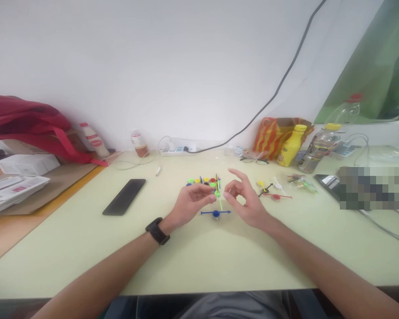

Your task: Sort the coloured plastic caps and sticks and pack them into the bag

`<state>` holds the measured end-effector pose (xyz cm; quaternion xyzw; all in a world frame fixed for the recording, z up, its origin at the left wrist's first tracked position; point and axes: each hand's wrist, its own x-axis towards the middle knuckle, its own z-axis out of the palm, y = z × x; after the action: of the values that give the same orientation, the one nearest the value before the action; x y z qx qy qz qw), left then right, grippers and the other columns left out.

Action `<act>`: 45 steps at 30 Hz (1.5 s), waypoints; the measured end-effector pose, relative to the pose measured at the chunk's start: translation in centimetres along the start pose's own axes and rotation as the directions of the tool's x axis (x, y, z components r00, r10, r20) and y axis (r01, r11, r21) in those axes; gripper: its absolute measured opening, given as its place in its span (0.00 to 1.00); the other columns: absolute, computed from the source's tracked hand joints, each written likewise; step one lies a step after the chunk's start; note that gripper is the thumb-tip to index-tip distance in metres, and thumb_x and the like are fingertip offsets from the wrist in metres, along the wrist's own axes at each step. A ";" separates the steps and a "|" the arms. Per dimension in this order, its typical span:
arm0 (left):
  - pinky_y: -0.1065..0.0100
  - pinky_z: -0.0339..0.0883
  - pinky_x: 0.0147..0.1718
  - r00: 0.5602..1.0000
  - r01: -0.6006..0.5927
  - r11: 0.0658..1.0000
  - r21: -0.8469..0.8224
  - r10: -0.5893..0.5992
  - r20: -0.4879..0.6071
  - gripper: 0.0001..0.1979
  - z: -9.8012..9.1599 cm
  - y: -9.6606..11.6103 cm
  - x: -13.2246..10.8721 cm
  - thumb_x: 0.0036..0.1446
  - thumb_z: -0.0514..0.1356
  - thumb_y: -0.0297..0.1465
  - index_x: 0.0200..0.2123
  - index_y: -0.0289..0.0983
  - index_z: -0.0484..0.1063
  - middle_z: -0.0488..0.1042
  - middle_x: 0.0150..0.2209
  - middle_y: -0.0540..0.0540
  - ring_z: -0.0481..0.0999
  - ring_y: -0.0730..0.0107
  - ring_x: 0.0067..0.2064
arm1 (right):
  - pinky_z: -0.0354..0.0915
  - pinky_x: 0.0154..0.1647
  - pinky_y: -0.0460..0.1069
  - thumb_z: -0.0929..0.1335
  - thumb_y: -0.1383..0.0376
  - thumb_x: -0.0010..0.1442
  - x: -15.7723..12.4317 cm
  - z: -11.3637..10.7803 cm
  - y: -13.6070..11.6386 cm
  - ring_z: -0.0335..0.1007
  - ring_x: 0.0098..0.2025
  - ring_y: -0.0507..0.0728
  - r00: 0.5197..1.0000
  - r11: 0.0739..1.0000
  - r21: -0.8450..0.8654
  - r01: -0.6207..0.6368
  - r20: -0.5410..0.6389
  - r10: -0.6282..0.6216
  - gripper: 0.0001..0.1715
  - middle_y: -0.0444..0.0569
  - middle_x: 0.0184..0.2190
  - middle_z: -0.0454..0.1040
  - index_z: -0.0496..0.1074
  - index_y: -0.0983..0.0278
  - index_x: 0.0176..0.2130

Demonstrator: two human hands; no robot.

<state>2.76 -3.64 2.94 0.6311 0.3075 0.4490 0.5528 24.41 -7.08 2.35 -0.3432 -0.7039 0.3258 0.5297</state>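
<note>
Near the middle of the table, my left hand (193,201) pinches a green arrow-like plastic piece (218,193) between thumb and fingers. My right hand (244,199) is just right of it, thumb and a finger closed on a tiny pale part too small to make out, index finger raised. Below and between the hands lies a blue arrow piece (216,213) with a round hub. Behind my left hand are several small coloured round pieces (197,180), partly hidden. Right of my right hand lie a black arrow piece (266,189) with yellow and a red arrow piece (276,196).
A black phone (124,197) lies left. Bottles (291,146), a striped bag (269,135), glasses (254,160) and a power strip (174,151) stand or lie along the wall. Small plastic bags (301,182) are at right; boxes (28,165) at far left.
</note>
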 end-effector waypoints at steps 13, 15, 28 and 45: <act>0.60 0.80 0.45 1.000 -0.008 1.000 0.003 0.008 -0.004 0.17 0.1 -0.1 0.0 0.52 0.75 0.35 0.43 0.33 0.82 0.83 0.41 0.40 0.83 0.62 0.40 | 0.57 0.30 0.49 0.66 0.48 0.70 0.6 -0.8 -0.1 0.57 0.28 0.53 0.988 0.977 0.151 -0.150 0.057 0.143 0.20 0.42 0.31 0.66 0.68 0.57 0.53; 0.59 0.80 0.45 1.000 -0.012 1.000 -0.001 0.012 -0.003 0.17 0.1 -0.1 0.0 0.52 0.75 0.35 0.43 0.33 0.82 0.83 0.41 0.40 0.82 0.62 0.40 | 0.59 0.32 0.50 0.66 0.48 0.70 0.4 -0.6 0.0 0.59 0.30 0.52 0.990 0.984 0.115 -0.135 0.048 0.131 0.18 0.43 0.35 0.67 0.69 0.57 0.51; 0.59 0.80 0.46 0.999 -0.023 1.000 0.010 0.023 -0.022 0.17 0.2 0.1 0.0 0.52 0.76 0.35 0.42 0.33 0.82 0.83 0.41 0.41 0.83 0.61 0.41 | 0.67 0.36 0.50 0.74 0.53 0.64 0.9 -0.4 -0.2 0.69 0.35 0.53 0.988 0.972 0.184 -0.150 0.073 0.139 0.16 0.44 0.35 0.71 0.67 0.59 0.40; 0.57 0.79 0.50 0.995 -0.066 0.996 0.055 0.070 -0.075 0.16 0.0 -0.1 0.0 0.53 0.75 0.36 0.41 0.34 0.82 0.84 0.43 0.40 0.83 0.58 0.44 | 0.62 0.30 0.49 0.70 0.51 0.66 0.6 0.2 0.3 0.60 0.27 0.51 0.948 0.913 0.268 -0.308 0.012 0.317 0.39 0.42 0.37 0.70 0.53 0.52 0.69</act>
<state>2.82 -3.62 2.90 0.6376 0.3185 0.4833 0.5083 24.10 -6.47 2.38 -0.3820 -0.5812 0.4924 0.5232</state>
